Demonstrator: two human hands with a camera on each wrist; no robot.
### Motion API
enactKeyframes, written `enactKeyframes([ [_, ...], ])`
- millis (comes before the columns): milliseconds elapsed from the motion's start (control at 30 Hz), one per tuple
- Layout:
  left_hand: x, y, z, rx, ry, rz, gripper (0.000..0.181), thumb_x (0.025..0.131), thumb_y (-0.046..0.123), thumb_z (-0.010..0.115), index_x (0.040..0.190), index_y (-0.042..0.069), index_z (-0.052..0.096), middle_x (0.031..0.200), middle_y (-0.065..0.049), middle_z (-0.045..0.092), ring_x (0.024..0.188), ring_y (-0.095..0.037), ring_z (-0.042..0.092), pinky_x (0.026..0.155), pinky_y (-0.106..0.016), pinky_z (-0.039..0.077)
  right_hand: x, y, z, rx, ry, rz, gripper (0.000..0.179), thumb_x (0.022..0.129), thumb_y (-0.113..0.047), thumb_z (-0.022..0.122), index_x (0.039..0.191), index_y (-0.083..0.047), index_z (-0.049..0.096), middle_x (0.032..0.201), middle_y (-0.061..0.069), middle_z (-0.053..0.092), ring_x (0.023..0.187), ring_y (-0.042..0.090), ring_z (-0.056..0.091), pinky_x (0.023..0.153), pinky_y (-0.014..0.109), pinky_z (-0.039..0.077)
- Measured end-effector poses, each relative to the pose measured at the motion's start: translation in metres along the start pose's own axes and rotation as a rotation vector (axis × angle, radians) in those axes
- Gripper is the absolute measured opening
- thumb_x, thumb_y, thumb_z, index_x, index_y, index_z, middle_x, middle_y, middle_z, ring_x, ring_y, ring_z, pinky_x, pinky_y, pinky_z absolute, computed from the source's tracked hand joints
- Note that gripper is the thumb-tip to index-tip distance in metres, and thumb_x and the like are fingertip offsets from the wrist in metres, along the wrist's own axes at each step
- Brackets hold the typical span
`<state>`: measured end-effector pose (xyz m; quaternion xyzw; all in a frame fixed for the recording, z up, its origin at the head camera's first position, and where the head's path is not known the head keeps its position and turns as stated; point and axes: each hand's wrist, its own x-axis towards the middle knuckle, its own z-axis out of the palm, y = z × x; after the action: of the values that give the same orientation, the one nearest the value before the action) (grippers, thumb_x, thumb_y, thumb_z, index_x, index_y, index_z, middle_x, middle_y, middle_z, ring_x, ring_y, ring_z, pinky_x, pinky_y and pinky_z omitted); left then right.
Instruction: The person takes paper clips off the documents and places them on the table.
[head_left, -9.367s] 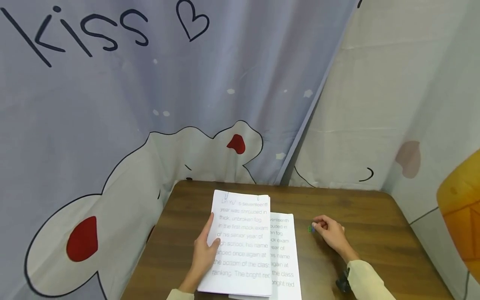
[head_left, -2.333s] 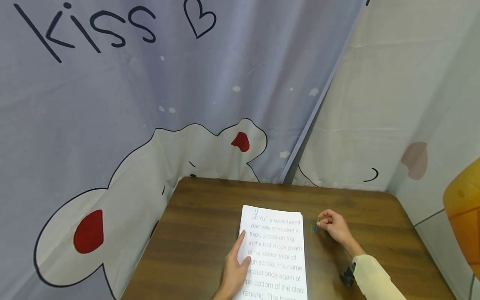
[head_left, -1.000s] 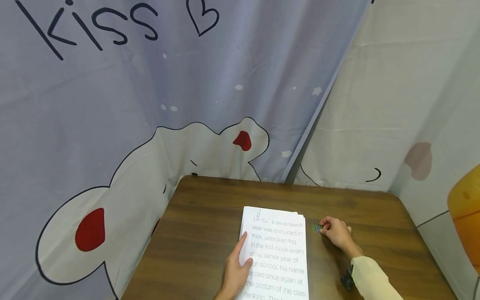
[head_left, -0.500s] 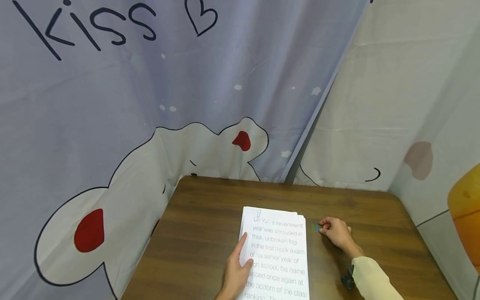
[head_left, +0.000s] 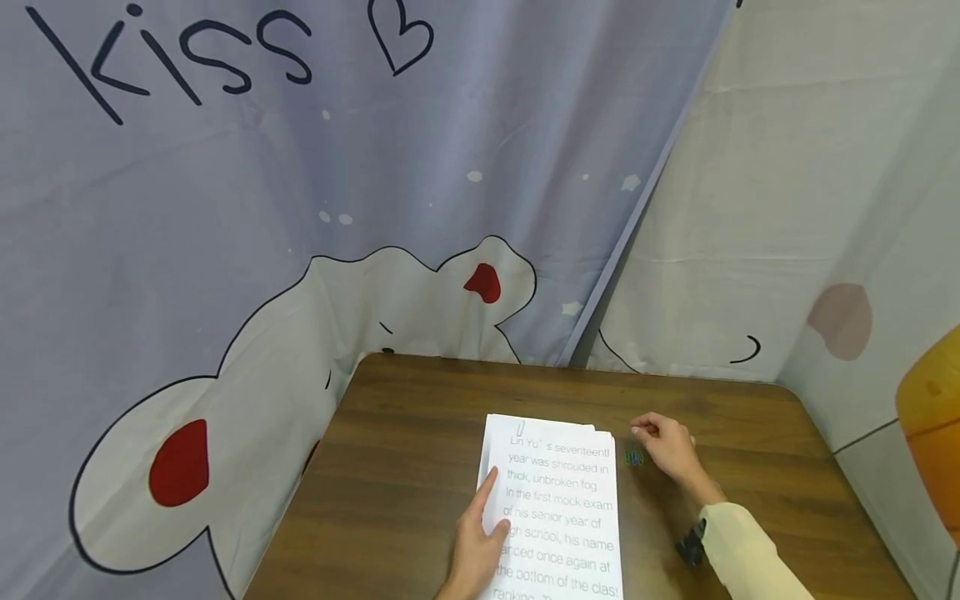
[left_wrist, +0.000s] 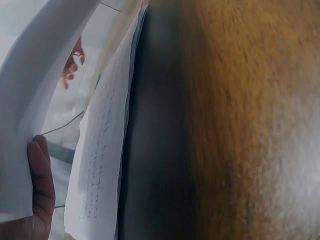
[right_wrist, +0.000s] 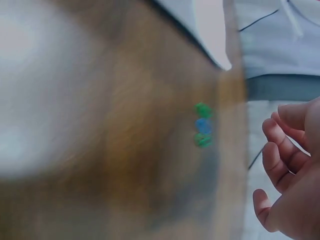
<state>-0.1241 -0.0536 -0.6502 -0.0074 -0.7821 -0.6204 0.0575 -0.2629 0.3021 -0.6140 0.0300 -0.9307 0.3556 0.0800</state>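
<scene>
My left hand grips the left edge of a printed paper stack, thumb on the top sheet and fingers beneath. A thin paper clip sits at the stack's top edge. In the left wrist view, the held sheets are raised above a second printed stack lying on the table. Right of the papers, small wiry pieces, green, blue and green, lie in a row. My right hand hovers just beyond them, fingers loosely bent, nothing between thumb and forefinger.
All of this is on a brown wooden table. A printed curtain hangs along its back edge, and pale cloth covers the right side. A dark band is on the right wrist.
The held stack has shifted right over the second one, and one of its two top clips no longer shows. My right hand has laid down a green piece beside the blue and lifted away.
</scene>
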Motion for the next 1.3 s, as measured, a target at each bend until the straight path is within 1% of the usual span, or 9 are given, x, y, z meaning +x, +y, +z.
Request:
enactKeyframes([
  [100,-0.001,0.002,0.002,-0.009,-0.004,-0.003,0.089,0.083,-0.016,0.067,0.16,0.023,0.048,0.166,-0.002,0.046,0.154,-0.028,0.04,0.126,-0.026,0.026,0.006,-0.01,-0.006,0.024,0.01,-0.02,0.019,0.103,-0.019,0.068,0.113,-0.006,0.077,0.097,0.007,0.078,0.088,0.023,0.068,0.081,0.046,0.038],
  [300,-0.001,0.005,0.005,0.015,-0.003,0.034,0.088,0.082,-0.016,0.067,0.16,0.02,0.048,0.165,-0.004,0.047,0.154,-0.033,0.04,0.124,-0.017,0.023,0.014,-0.025,-0.015,0.049,0.018,-0.054,0.018,0.104,-0.022,0.067,0.11,-0.009,0.077,0.095,0.007,0.076,0.084,0.017,0.065,0.082,0.044,0.035],
  [433,0.002,0.01,0.008,0.022,-0.015,0.03,0.088,0.083,-0.014,0.068,0.16,0.023,0.048,0.165,-0.001,0.047,0.154,-0.031,0.04,0.123,-0.015,0.022,0.018,-0.031,-0.021,0.046,0.012,-0.071,0.017,0.104,-0.021,0.066,0.111,-0.009,0.077,0.095,0.011,0.076,0.079,0.013,0.063,0.081,0.044,0.031],
  [533,0.004,0.013,0.011,0.007,-0.027,0.019,0.088,0.084,-0.014,0.068,0.16,0.024,0.048,0.166,-0.001,0.046,0.155,-0.03,0.039,0.126,-0.023,0.023,0.02,-0.035,-0.021,0.041,0.018,-0.082,0.02,0.105,-0.023,0.065,0.112,-0.009,0.077,0.094,0.009,0.076,0.078,0.013,0.062,0.083,0.046,0.031],
  [667,0.002,0.015,0.014,-0.008,-0.04,0.002,0.087,0.085,-0.014,0.066,0.161,0.022,0.046,0.167,-0.006,0.044,0.156,-0.035,0.037,0.129,-0.046,0.027,0.021,-0.044,-0.013,0.038,0.012,-0.1,0.022,0.106,-0.026,0.064,0.111,-0.009,0.077,0.09,0.002,0.075,0.079,0.013,0.062,0.085,0.05,0.03],
  [767,-0.001,0.015,0.016,-0.014,-0.042,-0.025,0.087,0.086,-0.015,0.065,0.162,0.022,0.045,0.168,-0.01,0.042,0.155,-0.038,0.038,0.126,-0.056,0.03,0.023,-0.054,-0.005,0.035,-0.012,-0.113,0.019,0.105,-0.027,0.065,0.108,-0.012,0.077,0.085,-0.003,0.074,0.076,0.011,0.062,0.086,0.049,0.029],
  [900,-0.004,0.015,0.017,-0.038,-0.048,-0.044,0.088,0.087,-0.015,0.063,0.163,0.024,0.043,0.169,-0.012,0.04,0.155,-0.041,0.038,0.125,-0.058,0.03,0.024,-0.07,0.006,0.052,-0.031,-0.135,0.016,0.104,-0.026,0.067,0.107,-0.014,0.078,0.083,-0.007,0.073,0.075,0.01,0.061,0.087,0.046,0.027],
  [1100,-0.003,0.016,0.017,-0.049,-0.056,-0.034,0.086,0.087,-0.015,0.062,0.163,0.022,0.042,0.17,-0.012,0.038,0.156,-0.04,0.035,0.126,-0.057,0.026,0.025,-0.093,0.017,0.076,-0.054,-0.172,0.013,0.103,-0.024,0.069,0.105,-0.016,0.078,0.088,-0.003,0.076,0.078,0.01,0.062,0.09,0.045,0.027],
  [1300,-0.003,0.019,0.018,-0.045,-0.054,-0.022,0.087,0.087,-0.016,0.062,0.163,0.021,0.042,0.17,-0.012,0.038,0.157,-0.04,0.033,0.127,-0.055,0.024,0.025,-0.111,0.027,0.102,-0.079,-0.2,0.011,0.101,-0.026,0.072,0.104,-0.017,0.079,0.089,-0.007,0.075,0.082,0.011,0.062,0.092,0.045,0.027],
])
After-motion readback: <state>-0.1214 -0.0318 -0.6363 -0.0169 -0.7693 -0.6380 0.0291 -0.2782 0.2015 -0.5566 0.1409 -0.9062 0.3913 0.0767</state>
